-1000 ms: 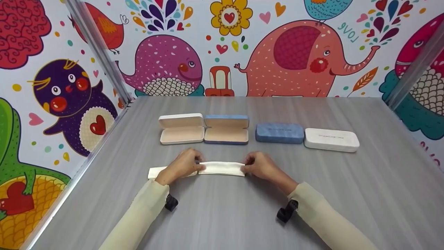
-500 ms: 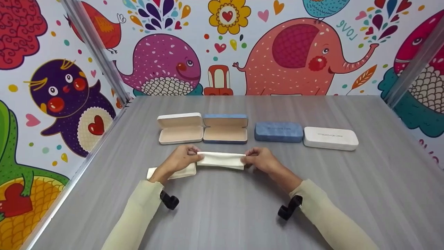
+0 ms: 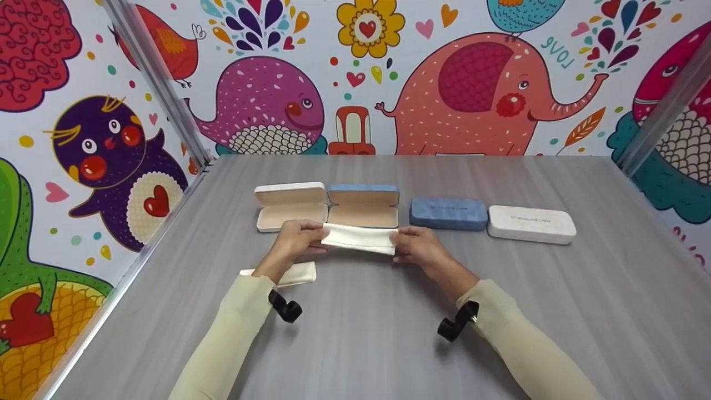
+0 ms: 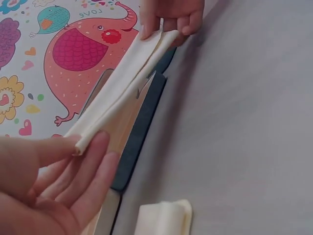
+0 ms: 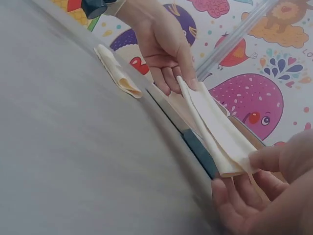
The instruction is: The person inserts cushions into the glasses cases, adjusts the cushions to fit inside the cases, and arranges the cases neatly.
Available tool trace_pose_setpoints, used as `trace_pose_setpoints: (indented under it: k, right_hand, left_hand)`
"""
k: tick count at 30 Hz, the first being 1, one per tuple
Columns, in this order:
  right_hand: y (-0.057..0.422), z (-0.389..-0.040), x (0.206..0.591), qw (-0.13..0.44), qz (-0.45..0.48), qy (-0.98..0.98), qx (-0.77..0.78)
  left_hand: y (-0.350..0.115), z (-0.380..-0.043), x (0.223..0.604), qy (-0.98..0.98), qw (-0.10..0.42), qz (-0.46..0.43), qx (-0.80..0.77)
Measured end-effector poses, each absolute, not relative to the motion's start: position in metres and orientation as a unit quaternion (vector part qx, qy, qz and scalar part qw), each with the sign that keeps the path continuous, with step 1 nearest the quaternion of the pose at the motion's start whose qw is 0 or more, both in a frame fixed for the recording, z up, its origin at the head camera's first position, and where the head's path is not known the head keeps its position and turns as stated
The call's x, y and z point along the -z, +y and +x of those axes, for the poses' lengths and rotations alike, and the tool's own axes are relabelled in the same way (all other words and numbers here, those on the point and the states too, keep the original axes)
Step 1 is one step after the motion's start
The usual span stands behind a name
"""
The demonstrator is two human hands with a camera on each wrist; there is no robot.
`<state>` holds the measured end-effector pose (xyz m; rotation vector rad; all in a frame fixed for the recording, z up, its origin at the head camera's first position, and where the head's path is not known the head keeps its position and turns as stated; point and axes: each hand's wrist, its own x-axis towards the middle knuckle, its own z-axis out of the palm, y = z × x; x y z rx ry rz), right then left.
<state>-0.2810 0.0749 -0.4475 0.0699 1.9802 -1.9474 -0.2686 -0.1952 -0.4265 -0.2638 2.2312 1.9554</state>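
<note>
Between both hands a folded cream cloth (image 3: 360, 238) is stretched lengthwise, lifted off the table. The left hand (image 3: 297, 240) pinches its left end between thumb and fingers, and the right hand (image 3: 423, 249) pinches the right end. Just behind the cloth stands an open blue glasses case (image 3: 364, 215), its front edge partly covered by the cloth. An open white glasses case (image 3: 291, 216) touches its left side. In the left wrist view the folded layers of the cloth (image 4: 124, 85) show along its edge. A second folded cream cloth (image 3: 300, 273) lies on the table, partly hidden by the left wrist.
To the right lie a closed blue glasses case (image 3: 448, 214) and, beside it, a closed white glasses case (image 3: 531, 224). The grey table (image 3: 366, 344) meets walls printed with cartoon animals at the back and left.
Both hands have raised the folded cloth from the table and moved it away from the body, up to the front of the open blue case. The second cloth has stayed in place.
</note>
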Motion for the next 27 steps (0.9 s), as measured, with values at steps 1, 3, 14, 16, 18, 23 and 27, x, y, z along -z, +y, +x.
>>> trace_pose_setpoints:
  k: [1, 3, 14, 16, 18, 23, 27]
  right_hand:
    - [0.074, -0.282, 0.447, 0.176, 0.027, 0.698, 0.693]
    - [0.073, -0.286, 0.444, 0.169, 0.032, 0.697, 0.696]
    - [0.071, -0.306, 0.429, 0.133, 0.085, 0.760, 0.630]
    - [0.071, -0.309, 0.427, 0.123, 0.083, 0.768, 0.623]
    - [0.070, -0.313, 0.425, 0.113, 0.080, 0.775, 0.616]
    - [0.067, -0.322, 0.421, 0.096, 0.084, 0.798, 0.589]
    - [0.062, -0.326, 0.421, 0.085, 0.090, 0.820, 0.558]
  left_hand:
    - [-0.194, -0.270, 0.427, 0.744, 0.080, -0.092, -0.657]
    - [-0.192, -0.272, 0.426, 0.738, 0.077, -0.100, -0.662]
    - [-0.180, -0.291, 0.418, 0.736, 0.063, -0.129, -0.661]
    - [-0.177, -0.295, 0.418, 0.744, 0.060, -0.130, -0.652]
    - [-0.175, -0.298, 0.418, 0.751, 0.052, -0.133, -0.645]
    - [-0.170, -0.306, 0.418, 0.762, 0.025, -0.147, -0.630]
    - [-0.167, -0.312, 0.418, 0.776, 0.010, -0.163, -0.609]
